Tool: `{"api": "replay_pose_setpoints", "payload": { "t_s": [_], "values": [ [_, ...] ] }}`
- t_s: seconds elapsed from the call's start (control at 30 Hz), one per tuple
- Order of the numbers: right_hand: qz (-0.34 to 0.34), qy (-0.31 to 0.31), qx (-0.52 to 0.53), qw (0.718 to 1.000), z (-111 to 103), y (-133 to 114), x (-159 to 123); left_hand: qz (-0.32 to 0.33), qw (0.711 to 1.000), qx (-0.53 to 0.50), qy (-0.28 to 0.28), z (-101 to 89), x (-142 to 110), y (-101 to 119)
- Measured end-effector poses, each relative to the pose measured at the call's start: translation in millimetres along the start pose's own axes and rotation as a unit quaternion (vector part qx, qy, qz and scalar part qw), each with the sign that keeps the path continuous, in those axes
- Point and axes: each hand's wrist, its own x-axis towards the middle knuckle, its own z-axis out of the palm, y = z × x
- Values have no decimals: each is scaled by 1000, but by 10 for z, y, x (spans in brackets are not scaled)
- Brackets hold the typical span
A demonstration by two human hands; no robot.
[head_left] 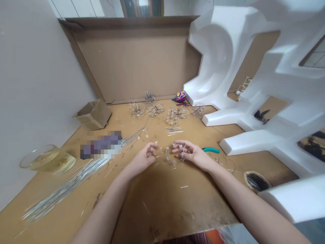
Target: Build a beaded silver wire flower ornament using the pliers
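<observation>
My right hand [191,154] holds a wire ring strung with clear beads [168,158], its fingers reaching through the loop and the thumb below. The ring stands just above the table, its far side pointing left. My left hand [146,156] is a short way to the left, with its fingers curled in. A clear bead [156,142] shows right at its fingertips; whether it is gripped there or lies on the table behind is unclear. More loose clear beads [147,136] lie on the table beyond that hand.
Several beaded wire shapes [156,109] stand at the back, by a colourful ball [180,97]. Short wires [174,130] lie ahead; a bundle of long wires [73,184] runs left, near a glass cup [48,159] and cardboard box [92,115]. Teal-handled tool [212,149] and white foam [238,142] are right.
</observation>
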Motion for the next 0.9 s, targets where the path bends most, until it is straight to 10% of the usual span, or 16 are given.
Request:
{"api": "replay_pose_setpoints", "payload": {
  "t_s": [0.27, 0.7, 0.9],
  "values": [
    [1, -16, -223, 975, 113, -10, -46, -77, 931, -350, -68, -131, -17, 110],
    [90, -128, -24, 987, -6, -213, -69, -12, 899, -416, -136, 163, -122, 164],
    [55, -36, -226, 972, 60, -220, -88, 4, 883, -444, -154, 207, -115, 145]
  ]
}}
